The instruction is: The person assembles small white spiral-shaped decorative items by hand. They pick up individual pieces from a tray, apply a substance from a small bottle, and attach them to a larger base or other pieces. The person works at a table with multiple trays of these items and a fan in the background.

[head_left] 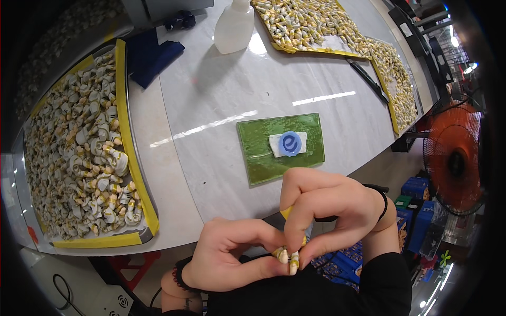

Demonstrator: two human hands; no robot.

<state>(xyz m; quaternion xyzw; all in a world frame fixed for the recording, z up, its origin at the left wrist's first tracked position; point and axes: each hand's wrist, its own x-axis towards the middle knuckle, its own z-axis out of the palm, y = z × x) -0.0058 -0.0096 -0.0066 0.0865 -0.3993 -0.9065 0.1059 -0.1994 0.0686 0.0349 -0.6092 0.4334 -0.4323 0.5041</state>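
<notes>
Close to my body, at the table's front edge, both hands are bent together in pinches. My left hand [232,255] holds a small figurine part [282,256], white and yellow with a peach-coloured tip, between thumb and fingers. A second, similar figurine part [294,262] sits right beside it, pinched by my right hand [337,210]. Whether the two parts touch is hard to tell. A bit of something yellow [286,213] shows at my right fingers; the rest of it is hidden. Ahead lies a green board [253,160] with a white pad [275,147] and a round blue cap [290,143] on it.
At left, a yellow-edged tray [138,195] holds many white figurine parts. More yellow-edged trays [337,52] of small pieces stand at the far right, with a black cutter knife [369,80] alongside. A translucent bottle [233,29], dark blue cloth [158,60] and orange fan [454,158] surround the area.
</notes>
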